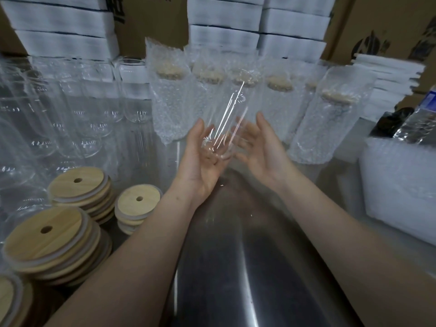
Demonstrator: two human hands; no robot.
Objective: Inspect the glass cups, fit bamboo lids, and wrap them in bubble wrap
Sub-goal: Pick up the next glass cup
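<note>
A clear glass cup [224,123] is held up over the steel table, tilted with its mouth away from me and blurred by motion. My left hand [203,161] cradles its base from below, palm up. My right hand [262,147] is on the cup's right side with spread fingers, touching or nearly touching it. Bare glass cups [77,119] stand in rows at the left. Stacks of bamboo lids [49,234] with a centre hole sit at the lower left. Several cups wrapped in bubble wrap [169,100], lids on, stand behind my hands.
A steel table [247,256] runs under my arms. A pile of bubble wrap sheets [398,185] lies at the right, with a dark object and a foil pack [415,123] behind it. White foam stacks [224,20] and cardboard boxes line the back.
</note>
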